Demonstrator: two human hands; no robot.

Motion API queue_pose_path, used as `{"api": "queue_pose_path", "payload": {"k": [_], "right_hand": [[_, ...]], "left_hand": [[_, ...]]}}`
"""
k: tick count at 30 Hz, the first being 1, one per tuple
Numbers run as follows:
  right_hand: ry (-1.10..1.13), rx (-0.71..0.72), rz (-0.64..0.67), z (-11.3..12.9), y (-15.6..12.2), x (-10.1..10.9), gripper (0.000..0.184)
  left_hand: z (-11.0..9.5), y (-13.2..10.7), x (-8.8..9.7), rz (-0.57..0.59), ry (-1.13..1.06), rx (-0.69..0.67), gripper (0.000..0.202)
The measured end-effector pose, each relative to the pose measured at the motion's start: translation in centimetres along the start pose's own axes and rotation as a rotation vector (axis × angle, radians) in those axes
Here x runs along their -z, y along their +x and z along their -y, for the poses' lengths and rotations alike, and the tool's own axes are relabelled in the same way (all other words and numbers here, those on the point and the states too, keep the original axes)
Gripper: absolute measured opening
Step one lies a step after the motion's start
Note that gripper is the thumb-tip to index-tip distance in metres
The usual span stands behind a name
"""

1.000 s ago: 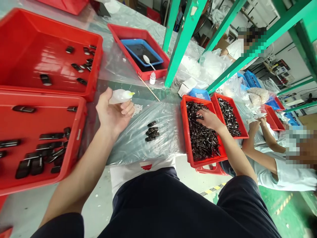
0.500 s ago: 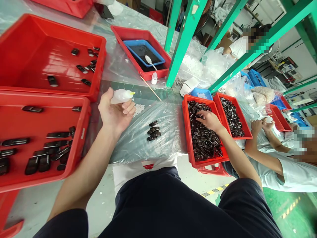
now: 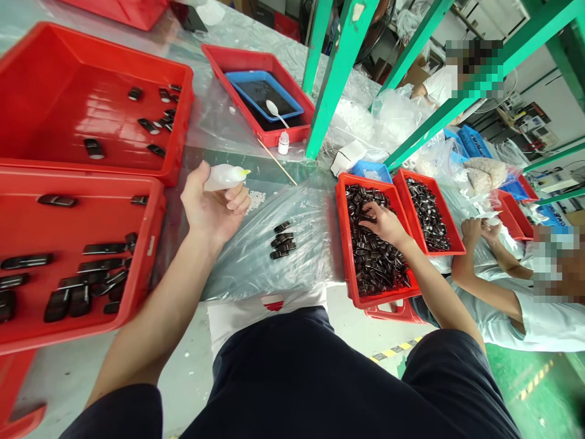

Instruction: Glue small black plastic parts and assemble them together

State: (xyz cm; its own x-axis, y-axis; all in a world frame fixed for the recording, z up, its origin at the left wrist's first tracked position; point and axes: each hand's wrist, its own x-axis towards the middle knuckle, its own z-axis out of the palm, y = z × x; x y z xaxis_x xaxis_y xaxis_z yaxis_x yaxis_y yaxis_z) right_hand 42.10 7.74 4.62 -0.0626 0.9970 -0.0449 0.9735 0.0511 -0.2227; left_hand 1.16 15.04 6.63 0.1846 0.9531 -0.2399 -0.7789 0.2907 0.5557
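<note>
Fingers of the left hand (image 3: 212, 213) were closed round a whitish squeeze bottle (image 3: 223, 177), its yellow tip pointing to the right, above a plastic-covered table (image 3: 301, 271); white crumbs (image 3: 256, 200) lay just beside that hand; the right hand (image 3: 384, 224) reached into a red bin (image 3: 384, 300) filled with black pieces (image 3: 377, 262), its fingers curled among them, though at this distance I could not tell whether they had pinched one.

Between the two hands, a small cluster of black parts (image 3: 283, 245) lay on the clear sheeting; beyond it a thin stick (image 3: 276, 161) rested aslant, near a little white bottle (image 3: 283, 144); behind these stood a red tray (image 3: 287, 79) holding a blue tray (image 3: 265, 76) with dark contents, a white spoon (image 3: 272, 109) leaning over its edge.

To the left, a far red container (image 3: 91, 67) and a near red container (image 3: 68, 235) both held scattered black parts; to the right, another full bin (image 3: 452, 233) stood beside the first, and past it a co-worker's hands (image 3: 479, 230) were raised together.
</note>
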Motion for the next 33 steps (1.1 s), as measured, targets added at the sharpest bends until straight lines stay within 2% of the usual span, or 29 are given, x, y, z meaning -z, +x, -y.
{"api": "queue_pose_path", "payload": {"k": [7, 14, 18, 20, 23, 27, 33], "right_hand": [[-0.05, 0.065, -0.006, 0.1, -1.9, 0.4, 0.07], [-0.094, 0.053, 0.062, 0.1, -2.2, 1.2, 0.064], [-0.041, 0.035, -0.009, 0.0, -2.9, 1.9, 0.065], [0.103, -0.013, -0.083, -0.1, -3.5, 2.5, 0.066], [0.496, -0.135, -0.131, 0.4, -4.2, 3.3, 0.065], [0.968, -0.244, -0.05, 3.0, -3.9, 3.9, 0.055], [1.267, -0.381, 0.117, 8.2, -2.2, 3.3, 0.027]], "left_hand": [[0.1, 0.0, 0.2, 0.007, -0.002, 0.002, 0.065], [0.2, 0.0, 0.1, 0.005, -0.013, 0.001, 0.063], [0.1, 0.0, 0.0, 0.005, -0.012, -0.007, 0.068], [0.1, -0.1, 0.0, 0.006, -0.016, -0.008, 0.066], [0.1, -0.1, 0.1, 0.017, -0.011, -0.006, 0.065], [0.3, 0.0, 0.2, 0.035, 0.013, -0.014, 0.067], [0.3, 0.1, 0.2, 0.011, 0.005, -0.015, 0.064]]}}
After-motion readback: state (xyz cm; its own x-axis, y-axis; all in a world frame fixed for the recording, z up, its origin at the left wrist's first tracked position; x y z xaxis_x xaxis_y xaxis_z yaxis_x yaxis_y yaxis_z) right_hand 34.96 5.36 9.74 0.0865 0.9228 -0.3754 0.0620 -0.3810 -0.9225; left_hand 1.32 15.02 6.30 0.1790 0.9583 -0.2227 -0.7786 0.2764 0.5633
